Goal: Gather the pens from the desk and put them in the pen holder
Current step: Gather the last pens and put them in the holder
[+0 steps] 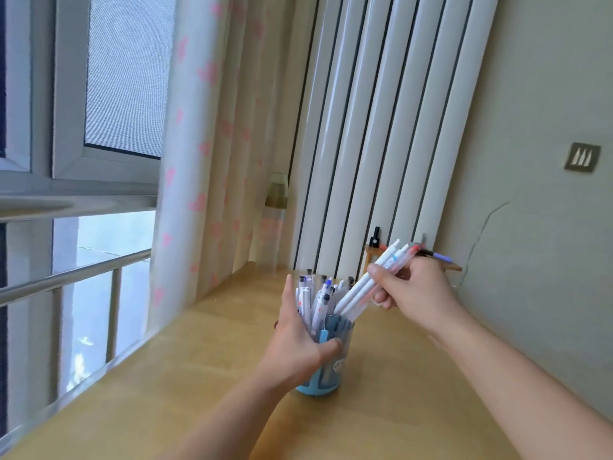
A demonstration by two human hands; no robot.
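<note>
A blue see-through pen holder (pixel 335 363) stands upright on the wooden desk (pixel 381 410), with several white pens (pixel 318 293) standing in it. My left hand (pixel 298 340) is wrapped around the holder's left side, thumb across its front. My right hand (pixel 411 287) grips a small bundle of white pens (pixel 368 283) at a slant. Their lower tips dip into the holder's right rim, and their upper ends point up and right.
A white ribbed radiator (pixel 381 127) rises behind the desk, beside a curtain with pink hearts (pixel 212 144). A small wooden shelf with a black bottle (pixel 375 239) sits at the back. A window with a metal rail (pixel 76 270) is on the left, the wall close on the right.
</note>
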